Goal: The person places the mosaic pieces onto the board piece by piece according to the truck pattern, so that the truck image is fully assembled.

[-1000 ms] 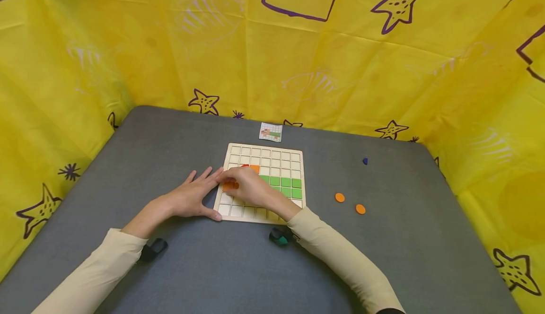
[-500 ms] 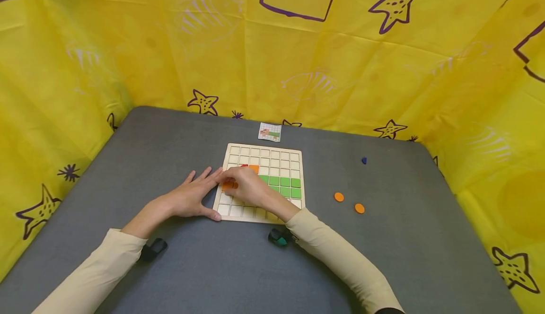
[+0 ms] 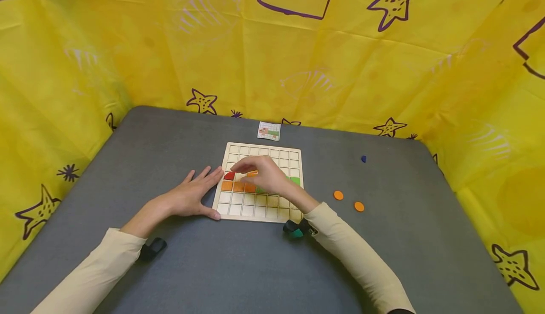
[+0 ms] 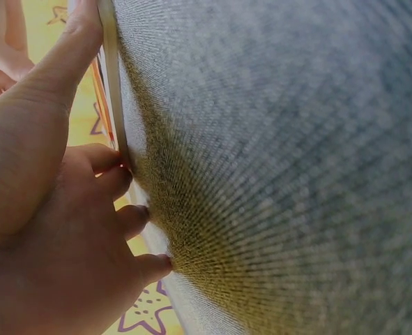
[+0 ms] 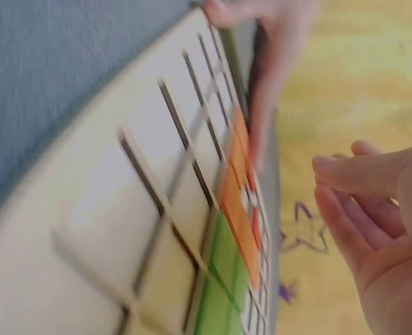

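Note:
My left hand (image 3: 193, 193) lies with fingers spread along the left side of a wooden grid board (image 3: 259, 212), its thumb at the near left corner. In the left wrist view the thumb and fingertips touch the board's edge. My right hand (image 3: 268, 174) hovers over the middle of the board, fingers loosely bent, with nothing visible between thumb and fingertips. A red rounded piece (image 3: 230, 176) sits in the leftmost column. Below it runs a row of orange square tiles (image 3: 238, 186). Green square tiles (image 5: 223, 279) continue to the right, mostly hidden by my right hand in the head view.
Beyond the board lies a small printed pattern card (image 3: 268, 131). To the right, two orange discs (image 3: 338, 195) and a small dark blue piece (image 3: 364, 159) rest on the grey table (image 3: 221, 276). Yellow patterned cloth (image 3: 272, 63) surrounds the table's far and side edges.
My right hand has lifted off the left part of the board and moved right, uncovering the red piece and the orange row. The left hand has stayed in place.

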Motion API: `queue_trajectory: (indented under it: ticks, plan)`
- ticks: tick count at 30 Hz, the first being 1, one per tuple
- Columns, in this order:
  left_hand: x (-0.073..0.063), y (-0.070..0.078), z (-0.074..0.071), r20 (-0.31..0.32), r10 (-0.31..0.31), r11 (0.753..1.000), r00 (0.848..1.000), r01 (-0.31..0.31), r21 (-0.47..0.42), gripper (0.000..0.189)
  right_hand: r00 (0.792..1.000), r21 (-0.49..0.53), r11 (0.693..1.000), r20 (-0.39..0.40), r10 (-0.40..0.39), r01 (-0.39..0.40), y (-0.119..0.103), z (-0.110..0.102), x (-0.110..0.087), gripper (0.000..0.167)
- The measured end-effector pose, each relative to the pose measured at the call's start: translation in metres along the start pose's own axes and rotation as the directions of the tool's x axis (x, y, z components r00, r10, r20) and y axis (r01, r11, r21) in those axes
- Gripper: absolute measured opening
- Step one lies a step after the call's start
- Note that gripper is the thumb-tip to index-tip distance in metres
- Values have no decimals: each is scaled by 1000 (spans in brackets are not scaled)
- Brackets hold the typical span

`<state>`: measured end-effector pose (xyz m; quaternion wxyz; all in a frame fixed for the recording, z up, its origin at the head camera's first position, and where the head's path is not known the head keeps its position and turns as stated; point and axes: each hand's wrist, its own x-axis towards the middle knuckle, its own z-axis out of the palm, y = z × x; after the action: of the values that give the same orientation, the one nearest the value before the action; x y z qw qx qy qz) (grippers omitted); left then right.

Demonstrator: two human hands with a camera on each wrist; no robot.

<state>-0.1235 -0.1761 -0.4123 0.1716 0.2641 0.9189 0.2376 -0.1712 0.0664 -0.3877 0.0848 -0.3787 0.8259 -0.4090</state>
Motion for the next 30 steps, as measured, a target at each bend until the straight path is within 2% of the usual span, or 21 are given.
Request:
queue_trajectory:
  ticks: [5, 12, 15, 24, 27, 30]
  plan:
    - [0, -1, 0, 4, -19, 1000, 1000, 19, 10, 119, 999, 85, 996, -51, 5, 0, 10, -23, -11, 29]
    - [0, 0, 0, 8, -32, 999, 999, 32, 16, 120, 994, 120, 993, -106, 21, -9, 24, -55, -31, 32]
    - [-1, 1, 0, 12, -39, 999, 999, 39, 14, 120, 994, 126, 992, -101, 33, -21, 30, -65, -38, 33]
    - [0, 2, 1, 25, -46, 999, 999, 46, 12, 121, 985, 143, 980, -83, 152, -139, 50, -91, -67, 31]
    - [0, 1, 1, 23, -50, 999, 998, 50, 15, 121, 973, 161, 970, -109, 203, -184, 64, -102, -75, 32]
    - [1, 1, 1, 23, -55, 998, 998, 55, 16, 122, 952, 206, 950, -149, 268, -235, 81, -115, -85, 35]
